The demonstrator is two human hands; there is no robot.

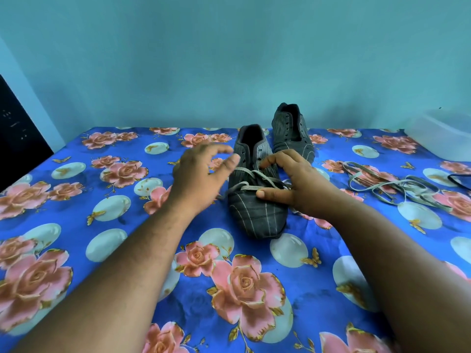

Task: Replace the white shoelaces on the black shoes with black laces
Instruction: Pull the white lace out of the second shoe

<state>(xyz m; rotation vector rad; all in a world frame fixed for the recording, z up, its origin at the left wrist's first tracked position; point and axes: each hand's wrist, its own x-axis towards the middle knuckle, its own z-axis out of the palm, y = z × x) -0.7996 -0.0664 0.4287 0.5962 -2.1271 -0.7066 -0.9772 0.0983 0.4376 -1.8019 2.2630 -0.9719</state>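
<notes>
Two dark striped shoes stand on a blue floral cloth (102,250). The near shoe (257,212) still carries a loosened white lace (251,187) across its lower eyelets. My right hand (298,184) rests on this shoe's right side, thumb on the toe part and index finger on the upper near the eyelets. My left hand (198,174) hovers just left of the shoe, fingers spread and slightly blurred, holding nothing. The far shoe (293,133) has no lace in it. A loose white lace (397,187) lies in a heap to the right.
A dark lace end (458,180) shows at the right edge. A clear plastic box (443,133) sits at the back right by the teal wall. A black object (17,128) stands at the far left.
</notes>
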